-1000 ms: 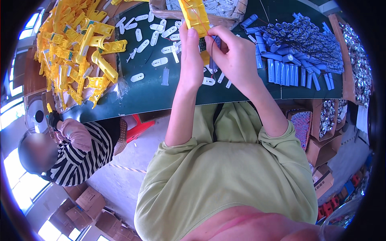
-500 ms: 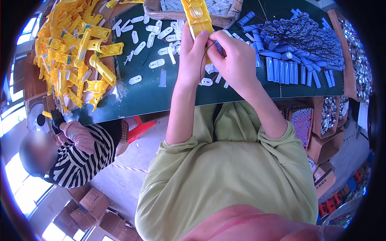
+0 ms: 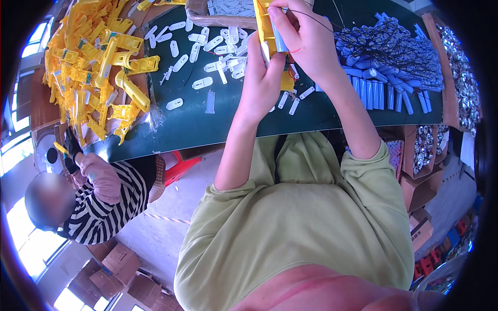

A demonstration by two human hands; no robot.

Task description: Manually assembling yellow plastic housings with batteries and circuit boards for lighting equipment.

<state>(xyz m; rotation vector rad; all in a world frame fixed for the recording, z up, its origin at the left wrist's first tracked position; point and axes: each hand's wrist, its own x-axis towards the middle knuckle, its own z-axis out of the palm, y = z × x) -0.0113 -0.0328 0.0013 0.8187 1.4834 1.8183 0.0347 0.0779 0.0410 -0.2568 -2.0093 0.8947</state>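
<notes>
My left hand (image 3: 259, 78) is closed around a long yellow plastic housing (image 3: 263, 23), held up over the table's far part. A blue cylindrical battery cell (image 3: 280, 41) lies lengthwise along the housing. At the cell's far end, the thumb and fingers of my right hand (image 3: 314, 44) are pinched together. A dark wire runs from there across the back of that hand, and a short red wire shows near the cell's near end. Whether the fingertips press on the cell itself or on its wire is partly hidden.
Yellow housings (image 3: 98, 67) are heaped on the left, white plastic pieces (image 3: 202, 82) lie scattered mid-table. Blue wired cells (image 3: 386, 75) are piled on the right, beside a box of shiny metal parts (image 3: 461, 78). A person in a striped top (image 3: 106, 202) sits at the left.
My right hand has moved up and right, uncovering the blue cell along the housing. The housing has turned and shifted slightly right, with my left hand lower on it.
</notes>
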